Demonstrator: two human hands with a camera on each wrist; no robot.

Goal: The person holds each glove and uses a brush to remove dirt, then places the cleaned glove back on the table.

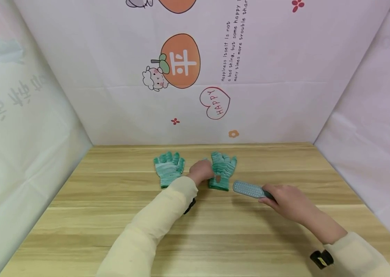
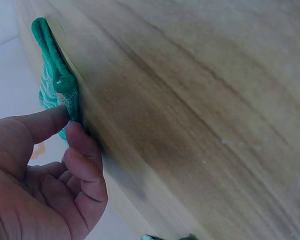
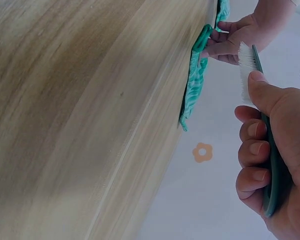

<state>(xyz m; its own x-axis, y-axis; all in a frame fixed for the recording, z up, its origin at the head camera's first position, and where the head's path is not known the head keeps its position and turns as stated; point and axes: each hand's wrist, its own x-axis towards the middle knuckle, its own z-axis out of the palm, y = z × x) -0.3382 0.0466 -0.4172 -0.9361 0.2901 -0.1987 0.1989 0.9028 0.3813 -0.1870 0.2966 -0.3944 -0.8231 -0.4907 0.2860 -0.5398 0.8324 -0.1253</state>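
Note:
Two green-and-white knitted gloves lie on the wooden table, fingers toward the back wall. The left glove (image 1: 168, 169) lies apart from both hands. My left hand (image 1: 202, 171) pinches the near side edge of the right glove (image 1: 223, 169) between thumb and forefinger; the left wrist view shows this glove (image 2: 52, 62) edge-on. A brown patch (image 1: 218, 179) marks its cuff. My right hand (image 1: 286, 202) grips the dark handle of a scrubbing brush (image 1: 248, 189), held above the table to the glove's right. White bristles (image 3: 246, 67) show in the right wrist view, facing the table side.
The wooden table (image 1: 250, 246) meets a white printed cloth wall (image 1: 271, 107) behind the gloves. White cloth walls also stand along the left side (image 1: 35, 154) and the right side (image 1: 371, 134).

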